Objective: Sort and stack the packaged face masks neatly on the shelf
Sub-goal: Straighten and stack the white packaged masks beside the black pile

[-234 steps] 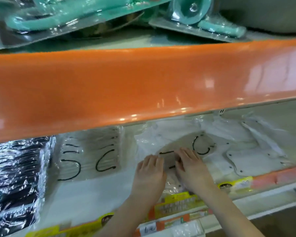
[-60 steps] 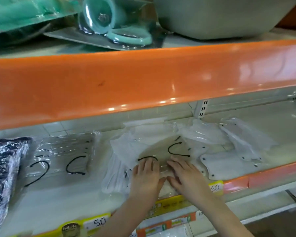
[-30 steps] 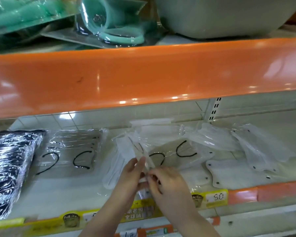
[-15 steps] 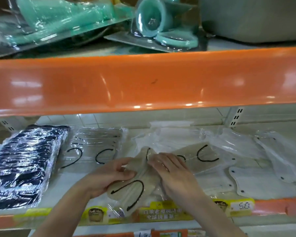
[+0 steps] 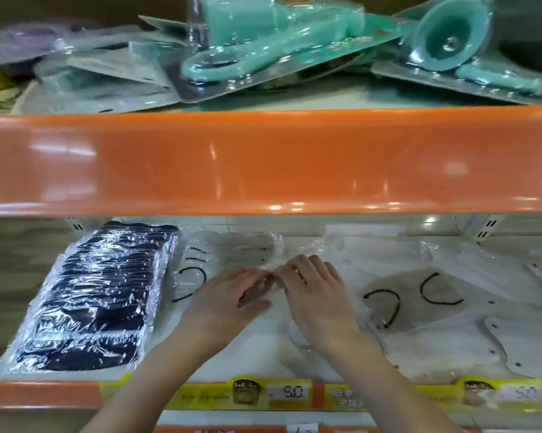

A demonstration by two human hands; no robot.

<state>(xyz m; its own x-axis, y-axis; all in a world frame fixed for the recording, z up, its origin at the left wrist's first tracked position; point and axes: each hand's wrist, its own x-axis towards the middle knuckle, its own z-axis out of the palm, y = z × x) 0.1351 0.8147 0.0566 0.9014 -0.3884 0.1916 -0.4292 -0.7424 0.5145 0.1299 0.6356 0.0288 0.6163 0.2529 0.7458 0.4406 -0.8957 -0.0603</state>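
Two hands meet over one stack of clear-wrapped beige masks [image 5: 229, 257] on the shelf [image 5: 263, 348]: left hand [image 5: 229, 300] and right hand [image 5: 318, 292] pinch a packet [image 5: 271, 275] between them. One black mask bundle [image 5: 100, 295] lies left; one loose beige mask [image 5: 419, 296] right.

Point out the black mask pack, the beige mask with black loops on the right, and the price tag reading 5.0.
black mask pack [image 5: 97, 295]: head view, middle of wrapper.
beige mask [image 5: 416, 295]: head view, between its loops.
price tag [image 5: 290, 392]: head view, on the digits.
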